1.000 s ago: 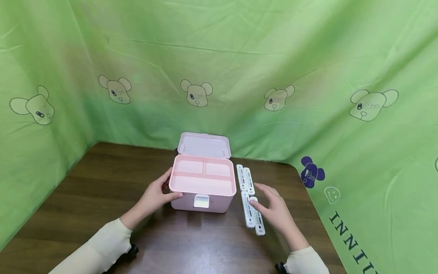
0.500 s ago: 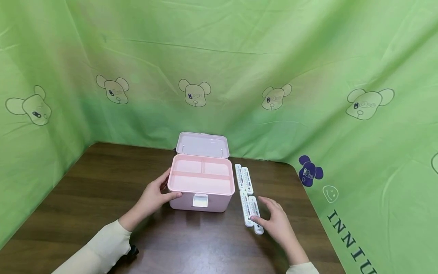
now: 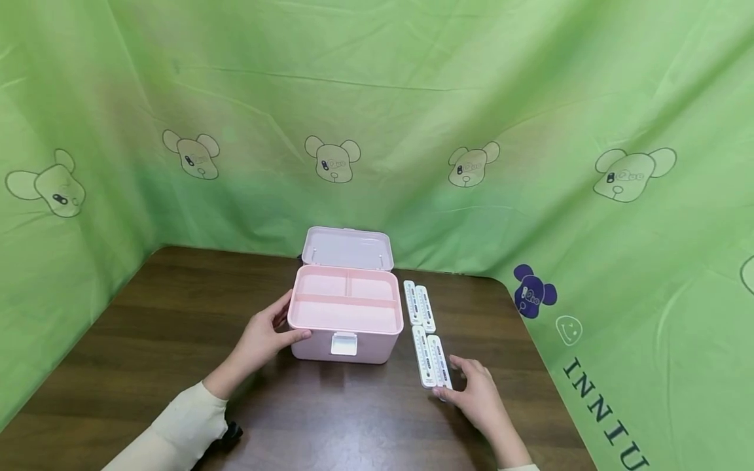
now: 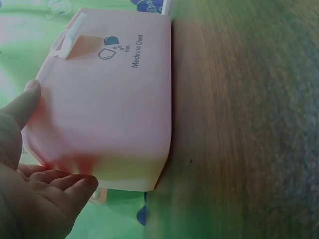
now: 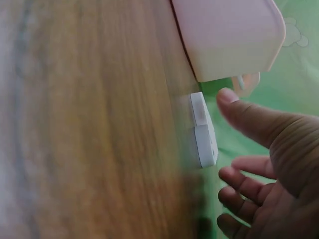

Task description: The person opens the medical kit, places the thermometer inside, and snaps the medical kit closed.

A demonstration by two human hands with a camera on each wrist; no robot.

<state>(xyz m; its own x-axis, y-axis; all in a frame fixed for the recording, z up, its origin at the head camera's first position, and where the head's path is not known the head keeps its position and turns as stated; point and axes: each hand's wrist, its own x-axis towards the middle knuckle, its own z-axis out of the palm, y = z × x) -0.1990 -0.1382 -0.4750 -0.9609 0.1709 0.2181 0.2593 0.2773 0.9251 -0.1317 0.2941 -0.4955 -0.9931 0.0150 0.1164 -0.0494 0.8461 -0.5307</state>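
A pink medicine chest (image 3: 347,317) stands on the table with its lid (image 3: 347,250) tipped back and a divided pink tray (image 3: 344,314) showing inside. My left hand (image 3: 263,337) holds its front left corner, thumb on the front and fingers along the side; the left wrist view shows this grip on the chest (image 4: 109,94). To the right lie several white wall thermometers (image 3: 421,356) in two staggered pairs. My right hand (image 3: 477,396) hovers at the nearest right one, thumb by its lower end, fingers apart. In the right wrist view a gap separates this hand (image 5: 269,169) from the thermometers (image 5: 203,134).
The brown wooden table (image 3: 318,425) extends in front of the chest and to both sides. A green curtain (image 3: 377,98) printed with bear heads hangs behind and around it. A white latch (image 3: 344,343) hangs on the chest's front.
My right hand has moved toward me and slightly right, from beside the middle of the thermometers to their near end. The left hand stays on the chest. The head view has shifted slightly.
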